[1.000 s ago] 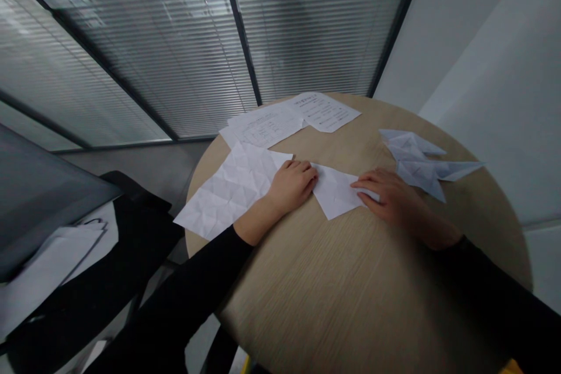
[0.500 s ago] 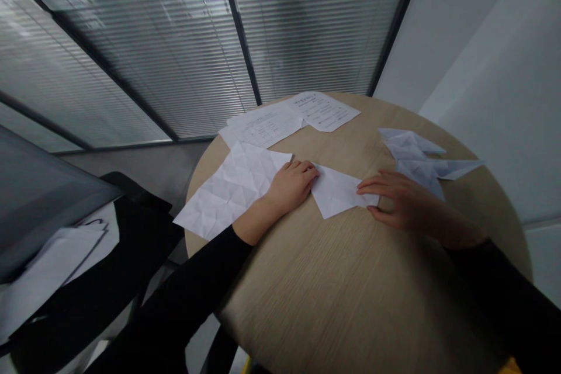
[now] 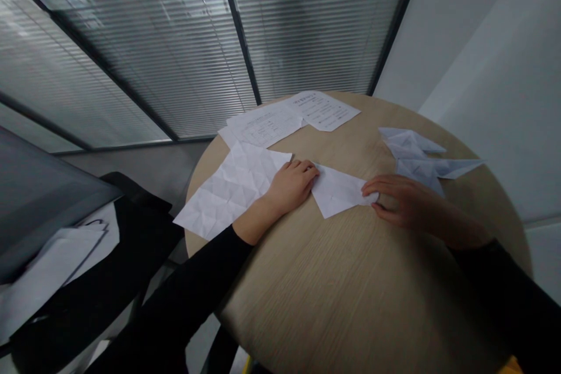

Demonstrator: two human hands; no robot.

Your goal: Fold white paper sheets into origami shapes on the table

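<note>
A folded white sheet of paper lies on the wooden table, one point towards me. My left hand presses its left end down, fingers bent together over the edge, fingertips partly hidden. At the other end, my right hand pinches the paper's narrow right tip between thumb and fingers; the tip looks slightly curled up. Under and beside my left wrist is a creased, unfolded white sheet. Beyond my right hand sits a folded paper shape with pointed flaps.
Printed sheets lie at the far side of the round table. Left of it, a black chair holds more papers. Behind are glass panels with blinds and a white wall.
My right hand has shifted slightly right and its fingers have closed in on the paper's right tip. My left hand and the other papers stay where they were.
</note>
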